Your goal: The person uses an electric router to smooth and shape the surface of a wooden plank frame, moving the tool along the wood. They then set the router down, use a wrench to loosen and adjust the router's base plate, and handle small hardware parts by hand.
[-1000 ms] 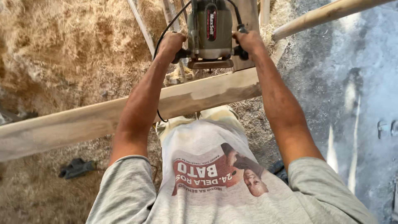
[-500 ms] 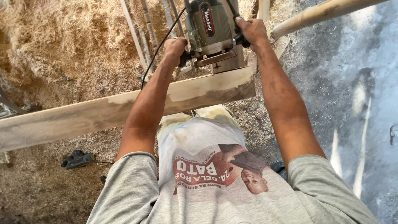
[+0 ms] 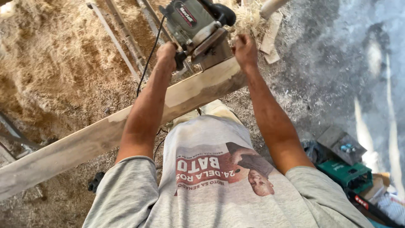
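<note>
A grey and black hand-held power tool (image 3: 192,23) sits tilted at the far end of a long pale wooden plank (image 3: 84,141), which runs from lower left to upper right. My left hand (image 3: 168,52) grips the tool's black side handle. Just right of the tool's metal base, over the plank's end, my right hand (image 3: 244,48) is closed in a fist. I cannot see anything in that fist. The tool's black cord (image 3: 147,63) hangs down past my left forearm.
Wood shavings (image 3: 55,63) cover the ground on the left, with thin wooden slats (image 3: 122,36) lying on them. A green tool case (image 3: 348,173) and a dark box (image 3: 341,143) stand at the lower right on grey ground. Short offcuts (image 3: 270,36) lie beyond the plank.
The tool has tilted and swung left at the plank's end. My right hand has come off its handle and now sits closed beside the base. The view has shifted, so the plank looks steeper.
</note>
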The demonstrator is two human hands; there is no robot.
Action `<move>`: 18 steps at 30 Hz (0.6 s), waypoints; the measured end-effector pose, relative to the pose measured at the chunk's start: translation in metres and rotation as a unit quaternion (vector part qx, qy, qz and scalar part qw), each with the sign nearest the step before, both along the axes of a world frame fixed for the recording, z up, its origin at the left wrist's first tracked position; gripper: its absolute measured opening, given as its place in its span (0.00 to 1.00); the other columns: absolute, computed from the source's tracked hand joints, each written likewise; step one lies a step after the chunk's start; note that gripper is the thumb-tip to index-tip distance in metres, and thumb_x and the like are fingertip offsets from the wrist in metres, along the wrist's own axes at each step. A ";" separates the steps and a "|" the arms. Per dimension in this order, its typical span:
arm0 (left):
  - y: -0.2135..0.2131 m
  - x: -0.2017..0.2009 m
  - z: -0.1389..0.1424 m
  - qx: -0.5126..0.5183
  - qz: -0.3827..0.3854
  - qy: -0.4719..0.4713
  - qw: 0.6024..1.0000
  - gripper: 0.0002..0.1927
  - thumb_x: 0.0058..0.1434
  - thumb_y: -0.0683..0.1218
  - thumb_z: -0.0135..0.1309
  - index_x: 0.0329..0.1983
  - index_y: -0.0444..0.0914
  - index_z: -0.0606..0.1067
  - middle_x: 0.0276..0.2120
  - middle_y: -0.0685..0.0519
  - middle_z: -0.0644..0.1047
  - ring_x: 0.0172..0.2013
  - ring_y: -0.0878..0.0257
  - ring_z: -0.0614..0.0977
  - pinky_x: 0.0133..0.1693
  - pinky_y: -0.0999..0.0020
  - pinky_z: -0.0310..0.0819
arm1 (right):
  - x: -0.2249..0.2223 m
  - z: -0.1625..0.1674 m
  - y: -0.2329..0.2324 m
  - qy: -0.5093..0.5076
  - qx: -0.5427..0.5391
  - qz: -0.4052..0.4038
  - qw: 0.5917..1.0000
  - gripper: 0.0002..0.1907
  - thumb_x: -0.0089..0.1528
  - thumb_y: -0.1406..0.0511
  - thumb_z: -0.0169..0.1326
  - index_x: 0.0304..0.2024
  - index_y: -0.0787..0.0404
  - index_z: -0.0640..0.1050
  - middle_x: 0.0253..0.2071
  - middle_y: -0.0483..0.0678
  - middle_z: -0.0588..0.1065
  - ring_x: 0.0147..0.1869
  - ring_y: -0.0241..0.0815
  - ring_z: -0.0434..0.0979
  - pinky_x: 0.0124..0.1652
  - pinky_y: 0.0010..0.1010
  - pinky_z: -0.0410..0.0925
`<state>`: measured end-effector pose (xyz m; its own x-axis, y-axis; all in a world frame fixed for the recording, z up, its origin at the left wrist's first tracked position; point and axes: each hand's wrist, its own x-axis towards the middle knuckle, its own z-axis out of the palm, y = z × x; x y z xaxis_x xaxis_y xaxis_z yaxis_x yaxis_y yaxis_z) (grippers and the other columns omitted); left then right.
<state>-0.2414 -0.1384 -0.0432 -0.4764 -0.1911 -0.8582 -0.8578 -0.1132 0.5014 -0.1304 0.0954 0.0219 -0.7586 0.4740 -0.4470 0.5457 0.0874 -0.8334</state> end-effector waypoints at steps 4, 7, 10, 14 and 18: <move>-0.002 -0.001 -0.005 -0.008 0.029 -0.028 0.999 0.07 0.58 0.43 0.57 0.35 0.33 0.76 0.30 0.46 0.77 0.23 0.57 0.81 0.21 0.57 0.73 | 0.030 0.000 -0.020 -0.019 -0.108 0.033 0.993 0.20 0.68 0.58 0.50 0.57 0.66 0.74 0.48 0.52 0.78 0.39 0.37 0.82 0.40 0.24 0.79; -0.001 -0.001 -0.007 -0.013 0.015 -0.019 1.000 0.07 0.58 0.42 0.57 0.35 0.33 0.76 0.30 0.47 0.78 0.24 0.58 0.81 0.22 0.58 0.73 | 0.037 -0.002 -0.026 -0.031 -0.169 0.025 0.985 0.23 0.68 0.56 0.53 0.58 0.67 0.74 0.47 0.54 0.79 0.41 0.39 0.82 0.41 0.25 0.78; 0.001 0.001 -0.006 -0.018 -0.005 -0.010 1.000 0.06 0.57 0.42 0.58 0.35 0.34 0.76 0.30 0.48 0.78 0.25 0.59 0.81 0.23 0.59 0.73 | 0.033 -0.010 -0.033 -0.061 -0.288 -0.033 0.955 0.24 0.66 0.53 0.57 0.53 0.67 0.75 0.41 0.53 0.79 0.38 0.40 0.81 0.38 0.26 0.76; -0.001 0.004 -0.004 -0.032 -0.042 0.005 0.999 0.06 0.56 0.42 0.58 0.35 0.35 0.77 0.31 0.49 0.78 0.27 0.60 0.81 0.25 0.61 0.74 | 0.016 -0.021 -0.050 -0.004 -0.457 -0.096 0.884 0.21 0.65 0.57 0.67 0.44 0.70 0.78 0.32 0.49 0.75 0.32 0.40 0.77 0.32 0.29 0.70; -0.004 0.005 -0.004 -0.054 -0.092 0.021 0.994 0.06 0.56 0.42 0.59 0.36 0.36 0.77 0.31 0.50 0.78 0.28 0.62 0.81 0.26 0.63 0.74 | 0.019 -0.020 -0.060 0.042 -0.125 -0.027 0.991 0.16 0.58 0.63 0.66 0.43 0.67 0.78 0.31 0.46 0.80 0.29 0.37 0.79 0.28 0.27 0.70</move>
